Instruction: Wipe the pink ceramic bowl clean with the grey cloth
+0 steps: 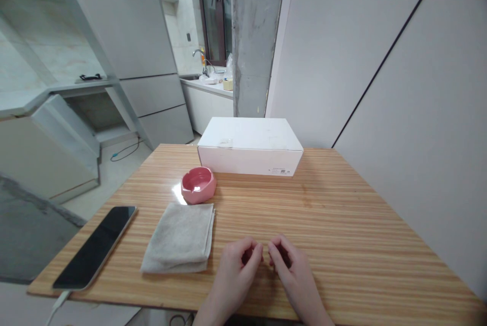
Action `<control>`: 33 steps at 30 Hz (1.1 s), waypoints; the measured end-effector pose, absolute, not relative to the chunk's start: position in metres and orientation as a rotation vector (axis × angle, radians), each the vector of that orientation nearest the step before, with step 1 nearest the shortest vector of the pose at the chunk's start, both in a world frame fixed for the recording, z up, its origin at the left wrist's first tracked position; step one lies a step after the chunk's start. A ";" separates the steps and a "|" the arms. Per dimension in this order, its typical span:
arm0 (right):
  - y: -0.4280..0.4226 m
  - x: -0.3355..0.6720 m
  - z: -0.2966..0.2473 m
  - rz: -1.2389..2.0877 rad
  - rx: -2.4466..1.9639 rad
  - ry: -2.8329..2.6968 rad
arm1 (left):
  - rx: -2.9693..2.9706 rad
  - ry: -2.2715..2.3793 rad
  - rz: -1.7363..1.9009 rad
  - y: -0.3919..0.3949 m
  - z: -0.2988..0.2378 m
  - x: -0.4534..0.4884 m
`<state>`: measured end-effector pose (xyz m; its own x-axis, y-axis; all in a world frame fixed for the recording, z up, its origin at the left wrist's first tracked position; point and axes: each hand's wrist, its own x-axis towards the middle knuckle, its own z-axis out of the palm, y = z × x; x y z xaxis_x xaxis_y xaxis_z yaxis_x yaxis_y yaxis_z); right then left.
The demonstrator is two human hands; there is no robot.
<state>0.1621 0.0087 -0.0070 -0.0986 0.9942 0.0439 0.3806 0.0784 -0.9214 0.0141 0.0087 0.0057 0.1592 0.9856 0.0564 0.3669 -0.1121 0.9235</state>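
Near the front edge of the wooden table, my left hand rests with its fingers curled in and the thumb against the index finger. My right hand mirrors it just to the right, a narrow gap between the two. Each thumb and index finger form a small hollow, and nothing shows inside either one. A folded grey cloth lies flat to the left of my left hand, not touching it. Just beyond the cloth sits a pink ashtray with a shiny glaze.
A closed white box stands at the table's far edge. A dark-screened phone with a white charging cable lies at the left edge of the table. Behind are a fridge, a sink faucet and a white wall.
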 end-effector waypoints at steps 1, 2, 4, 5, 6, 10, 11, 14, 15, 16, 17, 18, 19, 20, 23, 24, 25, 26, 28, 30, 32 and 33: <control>0.009 0.162 -0.007 1.010 -1.398 -1.592 | 1.621 1.327 0.954 0.009 0.006 0.014; 0.009 0.162 -0.007 1.009 -1.396 -1.593 | 1.623 1.329 0.954 0.009 0.006 0.014; 0.009 0.162 -0.007 1.006 -1.392 -1.596 | 1.623 1.332 0.950 0.009 0.006 0.014; 0.009 0.162 -0.006 1.005 -1.390 -1.600 | 1.622 1.333 0.951 0.008 0.006 0.015; 0.009 0.162 -0.006 1.004 -1.388 -1.604 | 1.621 1.332 0.952 0.008 0.006 0.015; 0.009 0.162 -0.005 0.995 -1.388 -1.611 | 1.629 1.332 0.955 0.007 0.007 0.015; 0.009 0.161 -0.004 0.992 -1.388 -1.611 | 1.631 1.331 0.952 0.007 0.007 0.015; 0.008 0.161 -0.004 0.989 -1.385 -1.610 | 1.635 1.329 0.944 0.008 0.008 0.015; 0.008 0.161 -0.004 0.991 -1.383 -1.609 | 1.633 1.328 0.944 0.008 0.008 0.015; 0.008 0.161 -0.004 0.992 -1.382 -1.609 | 1.632 1.327 0.945 0.008 0.007 0.015; 0.008 0.161 -0.004 0.994 -1.381 -1.609 | 1.633 1.327 0.948 0.008 0.007 0.015; 0.008 0.161 -0.004 0.996 -1.382 -1.610 | 1.635 1.327 0.951 0.008 0.007 0.015; 0.008 0.161 -0.004 0.998 -1.383 -1.612 | 1.636 1.330 0.954 0.008 0.007 0.015; 0.008 0.161 -0.004 1.000 -1.385 -1.612 | 1.637 1.333 0.954 0.008 0.006 0.015; 0.008 0.161 -0.003 1.006 -1.383 -1.611 | 1.629 1.339 0.950 0.009 0.006 0.015; 0.008 0.161 -0.003 1.004 -1.381 -1.611 | 1.625 1.338 0.947 0.009 0.006 0.015; 0.008 0.161 -0.004 1.000 -1.379 -1.610 | 1.622 1.337 0.944 0.009 0.007 0.015; 0.008 0.161 -0.004 0.994 -1.379 -1.610 | 1.620 1.334 0.943 0.009 0.007 0.015; 0.008 0.161 -0.004 0.984 -1.379 -1.608 | 1.618 1.334 0.946 0.009 0.007 0.015; 0.007 0.162 -0.005 0.983 -1.378 -1.606 | 1.617 1.333 0.950 0.009 0.008 0.015; 0.007 0.162 -0.005 0.985 -1.375 -1.608 | 1.613 1.323 0.950 0.008 0.008 0.015; 0.007 0.162 -0.005 0.985 -1.374 -1.610 | 1.611 1.318 0.949 0.008 0.008 0.015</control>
